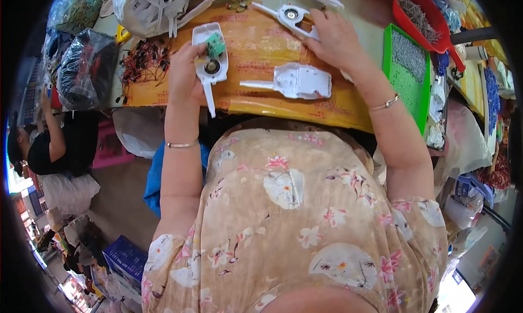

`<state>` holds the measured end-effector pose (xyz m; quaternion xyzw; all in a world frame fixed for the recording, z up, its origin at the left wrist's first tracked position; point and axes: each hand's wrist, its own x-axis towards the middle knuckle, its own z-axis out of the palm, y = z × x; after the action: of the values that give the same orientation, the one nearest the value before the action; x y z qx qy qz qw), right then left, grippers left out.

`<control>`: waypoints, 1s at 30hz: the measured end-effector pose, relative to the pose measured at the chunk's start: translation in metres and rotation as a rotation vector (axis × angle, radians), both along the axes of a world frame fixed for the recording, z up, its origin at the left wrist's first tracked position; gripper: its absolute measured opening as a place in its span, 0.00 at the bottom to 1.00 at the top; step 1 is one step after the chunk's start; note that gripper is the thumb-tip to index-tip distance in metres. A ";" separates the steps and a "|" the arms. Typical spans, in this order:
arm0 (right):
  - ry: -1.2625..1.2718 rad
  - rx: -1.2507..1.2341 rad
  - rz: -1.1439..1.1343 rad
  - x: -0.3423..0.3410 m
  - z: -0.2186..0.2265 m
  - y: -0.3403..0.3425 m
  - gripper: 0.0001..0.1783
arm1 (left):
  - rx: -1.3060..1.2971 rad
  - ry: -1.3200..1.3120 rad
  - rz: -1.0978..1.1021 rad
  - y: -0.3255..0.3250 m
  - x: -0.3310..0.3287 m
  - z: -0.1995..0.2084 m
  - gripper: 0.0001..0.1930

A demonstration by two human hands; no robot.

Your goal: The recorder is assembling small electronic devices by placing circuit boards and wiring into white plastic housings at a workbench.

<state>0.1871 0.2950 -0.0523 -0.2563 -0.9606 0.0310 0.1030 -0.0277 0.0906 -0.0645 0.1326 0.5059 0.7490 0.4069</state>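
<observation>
My left hand (pixel 186 67) is closed round a white plastic housing (pixel 218 73) with a narrow tail pointing toward me. A small green circuit board (pixel 216 46) sits tilted in its wide end, close to my thumb, and a round dark part (pixel 211 67) lies below it. Farther right, my right hand (pixel 339 43) grips the end of a second white housing (pixel 289 14), which has a round metal-centred part in it. Between my hands and nearer to me, a third white plastic shell (pixel 303 81) rests on the yellow taped worktop (pixel 256 54).
Red and black wires (pixel 146 62) lie in a heap at left, by a clear bag (pixel 87 67). White plastic parts (pixel 158 7) fill a bag at the back. At right stand a green tray (pixel 400 78) of small metal pieces and a red scoop (pixel 422 18) of screws. Another person (pixel 54 144) is at far left.
</observation>
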 end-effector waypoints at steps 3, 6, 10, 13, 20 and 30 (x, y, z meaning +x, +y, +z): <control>-0.063 0.031 0.059 -0.003 0.018 0.002 0.28 | -0.167 0.199 0.092 0.008 0.002 -0.004 0.12; 0.117 -0.549 -0.002 0.006 0.044 -0.012 0.25 | -0.195 0.603 0.146 0.005 0.007 -0.008 0.16; 0.631 -1.359 0.011 0.028 0.053 -0.017 0.25 | -0.434 1.580 0.484 0.001 0.017 0.017 0.18; 0.775 -1.811 0.103 0.041 0.039 -0.013 0.29 | -0.144 0.813 0.082 0.002 0.039 0.028 0.18; 0.812 -1.936 0.071 0.039 0.036 -0.030 0.29 | 0.090 1.386 0.034 0.037 0.073 0.035 0.19; 0.718 -1.823 0.050 0.036 0.034 -0.033 0.28 | 0.093 0.347 -0.336 0.033 0.075 0.043 0.19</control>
<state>0.2236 0.2617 -0.0183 -0.1927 -0.4851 0.8395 0.1510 0.0472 0.1237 -0.0210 0.3600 0.5040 0.6593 0.4262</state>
